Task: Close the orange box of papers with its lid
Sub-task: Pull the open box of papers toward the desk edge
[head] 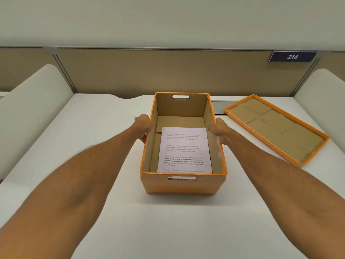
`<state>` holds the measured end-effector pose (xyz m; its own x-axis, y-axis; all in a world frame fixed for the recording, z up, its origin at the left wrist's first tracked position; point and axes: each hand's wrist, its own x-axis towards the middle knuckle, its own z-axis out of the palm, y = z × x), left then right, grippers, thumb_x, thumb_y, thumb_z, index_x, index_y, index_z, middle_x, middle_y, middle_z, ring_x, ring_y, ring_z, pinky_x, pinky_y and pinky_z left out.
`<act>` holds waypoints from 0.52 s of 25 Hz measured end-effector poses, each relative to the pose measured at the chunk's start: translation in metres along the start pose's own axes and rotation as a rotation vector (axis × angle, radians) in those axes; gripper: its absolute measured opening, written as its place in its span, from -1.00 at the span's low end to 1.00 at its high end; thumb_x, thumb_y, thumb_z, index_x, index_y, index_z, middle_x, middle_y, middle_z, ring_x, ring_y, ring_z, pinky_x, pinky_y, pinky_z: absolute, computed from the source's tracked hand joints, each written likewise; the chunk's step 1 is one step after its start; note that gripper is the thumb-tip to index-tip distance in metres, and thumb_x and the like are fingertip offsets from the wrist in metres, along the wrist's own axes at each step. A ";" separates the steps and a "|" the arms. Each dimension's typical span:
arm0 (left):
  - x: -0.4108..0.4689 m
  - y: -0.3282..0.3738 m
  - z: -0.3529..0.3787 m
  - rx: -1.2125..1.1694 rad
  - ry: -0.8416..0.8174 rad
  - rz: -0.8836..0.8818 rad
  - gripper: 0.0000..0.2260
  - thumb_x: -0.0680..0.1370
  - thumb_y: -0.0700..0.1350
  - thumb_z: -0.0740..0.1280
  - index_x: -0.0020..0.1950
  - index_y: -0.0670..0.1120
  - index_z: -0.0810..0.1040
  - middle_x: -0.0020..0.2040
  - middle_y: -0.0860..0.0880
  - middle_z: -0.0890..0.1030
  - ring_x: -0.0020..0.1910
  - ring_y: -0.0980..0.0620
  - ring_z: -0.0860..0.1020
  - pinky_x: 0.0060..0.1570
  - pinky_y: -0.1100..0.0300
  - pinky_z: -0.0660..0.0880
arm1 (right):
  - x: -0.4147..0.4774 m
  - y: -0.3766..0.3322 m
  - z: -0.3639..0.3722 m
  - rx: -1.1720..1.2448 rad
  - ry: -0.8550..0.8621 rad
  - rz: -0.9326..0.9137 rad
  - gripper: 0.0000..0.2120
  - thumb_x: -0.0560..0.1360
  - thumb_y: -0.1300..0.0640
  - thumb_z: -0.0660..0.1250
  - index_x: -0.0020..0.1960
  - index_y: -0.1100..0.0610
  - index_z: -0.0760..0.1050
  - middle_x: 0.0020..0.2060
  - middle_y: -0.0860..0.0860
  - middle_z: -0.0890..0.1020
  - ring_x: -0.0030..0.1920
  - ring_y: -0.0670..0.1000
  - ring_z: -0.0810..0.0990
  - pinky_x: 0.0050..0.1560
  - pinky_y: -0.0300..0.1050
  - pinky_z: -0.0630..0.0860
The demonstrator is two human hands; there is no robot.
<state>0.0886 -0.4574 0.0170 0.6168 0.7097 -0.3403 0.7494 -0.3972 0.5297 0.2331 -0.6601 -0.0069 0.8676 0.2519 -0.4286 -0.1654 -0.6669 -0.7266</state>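
An open orange box [182,185] stands in the middle of the white desk, its brown inside showing. Printed white papers [184,149] lie flat on its bottom. My left hand [143,125] presses against the box's left wall near the rim. My right hand [219,128] holds the right wall at the same height. Fingers of both hands are mostly hidden behind the walls. The orange lid [276,128] lies upside down on the desk to the right of the box, brown inside facing up, apart from both hands.
The white desk [93,137] is bounded by a tan partition [149,71] at the back and cream side dividers left and right. A blue sign reading 214 [292,57] hangs on the partition at the upper right.
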 end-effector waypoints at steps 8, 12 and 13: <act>0.006 0.002 0.005 0.080 -0.032 0.016 -0.59 0.56 -0.18 0.33 0.37 -0.22 0.33 0.17 -0.22 0.50 0.09 -0.27 0.61 -0.13 -0.06 0.62 | -0.011 0.002 0.002 -0.102 0.024 -0.020 -0.42 0.60 0.04 0.26 0.52 0.20 0.14 0.40 0.19 0.42 0.36 0.22 0.44 0.24 0.07 0.47; 0.015 0.022 0.007 0.260 0.074 0.172 -0.40 0.50 -0.06 0.35 0.46 -0.17 0.20 0.42 -0.20 0.32 0.38 -0.24 0.35 0.27 -0.10 0.40 | -0.022 0.004 -0.005 -0.370 0.220 -0.187 -0.28 0.58 -0.31 -0.02 0.56 0.15 0.10 0.50 0.21 0.30 0.48 0.26 0.30 0.38 0.24 0.30; 0.015 0.029 0.008 0.302 0.109 0.229 -0.42 0.50 -0.02 0.35 0.44 -0.16 0.23 0.43 -0.19 0.31 0.41 -0.23 0.31 0.32 -0.12 0.35 | -0.026 0.004 -0.010 -0.460 0.284 -0.229 -0.26 0.56 -0.35 -0.07 0.55 0.12 0.13 0.50 0.21 0.30 0.49 0.25 0.28 0.41 0.27 0.25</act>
<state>0.1211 -0.4629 0.0210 0.7591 0.6342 -0.1470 0.6427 -0.6941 0.3243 0.2146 -0.6764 0.0063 0.9595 0.2697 -0.0812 0.2064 -0.8695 -0.4487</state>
